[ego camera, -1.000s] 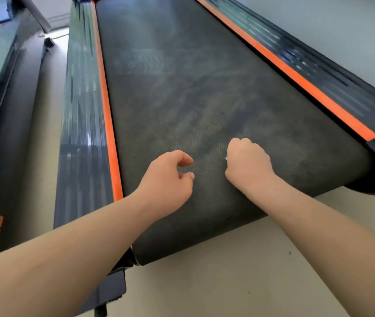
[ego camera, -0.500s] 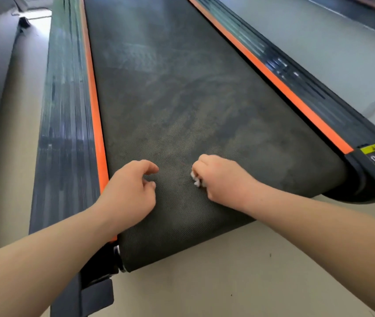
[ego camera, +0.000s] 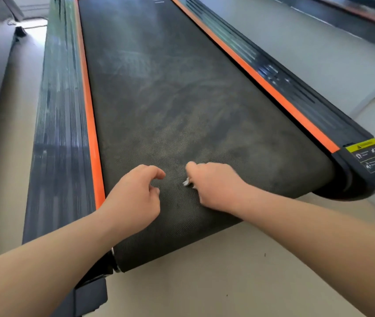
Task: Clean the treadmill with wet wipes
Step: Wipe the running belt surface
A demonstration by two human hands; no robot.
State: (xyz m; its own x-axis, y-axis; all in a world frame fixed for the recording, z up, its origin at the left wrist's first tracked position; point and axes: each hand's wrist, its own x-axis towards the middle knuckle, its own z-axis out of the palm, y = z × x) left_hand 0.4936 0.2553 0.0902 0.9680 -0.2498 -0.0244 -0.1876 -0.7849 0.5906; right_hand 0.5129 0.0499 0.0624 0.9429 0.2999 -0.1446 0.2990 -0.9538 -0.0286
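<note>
Step in hand, by look of it: wiping rear end of treadmill belt (ego camera: 170,106). Right hand (ego camera: 214,186) knuckles-up on belt, near its rear end, grip curled tight round wet wipe (ego camera: 186,182); only small white scrap shows at fingers. Left hand (ego camera: 134,197) just beside, grip loosely curled, pinching nothing, thumb and forefinger apart; contact with belt unclear. Belt ahead dusty, smeared grey. Next move likely calls for firm downward pressure, strokes across toward orange strip (ego camera: 90,124), wipe opened out for wider contact.
</note>
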